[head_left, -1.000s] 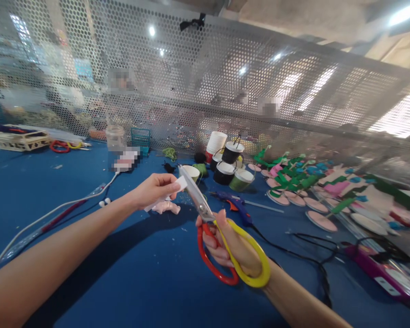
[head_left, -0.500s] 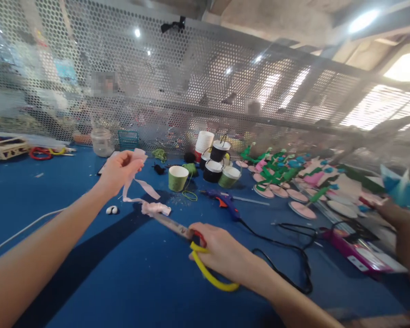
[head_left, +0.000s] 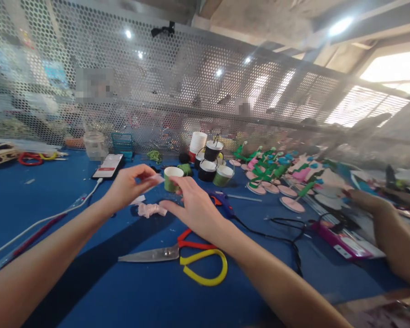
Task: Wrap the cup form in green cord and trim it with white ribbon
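My left hand (head_left: pixel 131 186) is closed in a pinch on a small pale pink paper strip (head_left: pixel 159 178). Just to the right is my right hand (head_left: pixel 198 207), its thumb apart from the fingers and nothing visible between them. Its fingertips overlap the view of a green paper cup (head_left: pixel 168 183); whether they touch it I cannot tell. Below the hands, crumpled pink paper (head_left: pixel 152 210) lies on the blue table, with a pale scrap (head_left: pixel 138 199) beside it. Scissors (head_left: pixel 164 253) with red and yellow handles rest on the table in front of my right hand, blades pointing left.
A phone (head_left: pixel 109 166) with a white cable lies left. Behind stand small black buckets (head_left: pixel 207 171) and stacked white cups (head_left: pixel 198 141). A blue glue gun (head_left: pixel 227 207) trails a black cord. Green flower stems on pink discs (head_left: pixel 292 204) and another person's hand (head_left: pixel 365 198) are right.
My right hand has let go of the scissors, now on the table, and moved up beside my left hand. The left hand has moved right and down; the long trailing strip no longer shows.
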`<act>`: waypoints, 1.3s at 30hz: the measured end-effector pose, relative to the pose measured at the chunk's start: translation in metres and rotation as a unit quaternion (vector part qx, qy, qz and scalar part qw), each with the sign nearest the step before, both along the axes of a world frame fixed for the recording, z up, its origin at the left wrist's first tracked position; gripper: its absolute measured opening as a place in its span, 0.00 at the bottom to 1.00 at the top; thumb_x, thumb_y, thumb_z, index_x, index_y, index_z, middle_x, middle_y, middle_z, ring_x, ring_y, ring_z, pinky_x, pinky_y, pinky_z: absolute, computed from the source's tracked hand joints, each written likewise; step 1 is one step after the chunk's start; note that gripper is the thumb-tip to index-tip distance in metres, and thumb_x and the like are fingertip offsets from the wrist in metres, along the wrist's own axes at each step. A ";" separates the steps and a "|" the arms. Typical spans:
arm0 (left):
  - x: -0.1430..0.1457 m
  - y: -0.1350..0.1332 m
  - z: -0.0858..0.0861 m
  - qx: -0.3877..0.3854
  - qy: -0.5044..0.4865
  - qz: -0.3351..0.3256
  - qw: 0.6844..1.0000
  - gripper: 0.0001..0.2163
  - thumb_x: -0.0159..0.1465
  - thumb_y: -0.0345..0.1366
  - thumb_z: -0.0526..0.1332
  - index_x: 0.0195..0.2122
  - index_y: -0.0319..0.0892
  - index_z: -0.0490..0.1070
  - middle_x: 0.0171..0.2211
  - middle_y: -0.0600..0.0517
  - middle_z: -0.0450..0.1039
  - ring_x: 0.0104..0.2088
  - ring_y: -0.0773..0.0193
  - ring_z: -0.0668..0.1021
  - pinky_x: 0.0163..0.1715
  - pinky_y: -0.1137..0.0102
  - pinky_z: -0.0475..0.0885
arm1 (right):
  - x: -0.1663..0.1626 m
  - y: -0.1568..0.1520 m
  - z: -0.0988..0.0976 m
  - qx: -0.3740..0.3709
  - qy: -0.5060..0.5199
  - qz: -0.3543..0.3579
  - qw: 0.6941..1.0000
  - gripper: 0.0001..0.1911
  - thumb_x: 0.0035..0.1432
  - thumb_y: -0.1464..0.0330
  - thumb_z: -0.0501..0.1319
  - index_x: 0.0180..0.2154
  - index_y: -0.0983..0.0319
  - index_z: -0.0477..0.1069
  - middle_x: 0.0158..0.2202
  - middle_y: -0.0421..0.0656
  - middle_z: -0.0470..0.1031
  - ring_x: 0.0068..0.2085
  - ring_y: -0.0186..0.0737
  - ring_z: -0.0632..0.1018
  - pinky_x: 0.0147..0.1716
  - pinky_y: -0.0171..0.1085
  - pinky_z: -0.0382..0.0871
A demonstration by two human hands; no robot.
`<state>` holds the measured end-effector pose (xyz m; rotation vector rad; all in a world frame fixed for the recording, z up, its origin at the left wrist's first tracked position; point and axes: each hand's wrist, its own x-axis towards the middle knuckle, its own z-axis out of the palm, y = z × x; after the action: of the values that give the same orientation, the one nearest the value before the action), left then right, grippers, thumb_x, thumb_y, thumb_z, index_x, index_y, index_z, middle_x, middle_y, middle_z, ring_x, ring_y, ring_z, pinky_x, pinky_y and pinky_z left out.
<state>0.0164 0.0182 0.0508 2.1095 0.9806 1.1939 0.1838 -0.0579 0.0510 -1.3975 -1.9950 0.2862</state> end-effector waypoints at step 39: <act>-0.028 0.017 -0.002 -0.139 0.406 -0.020 0.903 0.35 0.43 0.47 0.67 0.53 0.43 0.62 0.47 0.43 0.68 0.44 0.52 0.73 0.39 0.69 0.66 | 0.030 0.034 -0.007 -0.026 0.478 -0.040 0.877 0.09 0.46 0.65 0.59 0.28 0.65 0.66 0.23 0.38 0.72 0.24 0.31 0.74 0.19 0.30 0.69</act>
<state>-0.0118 0.0349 0.0484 2.3795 1.3337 0.0720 0.2133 -0.0239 0.0443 -1.0384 -1.1024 0.8138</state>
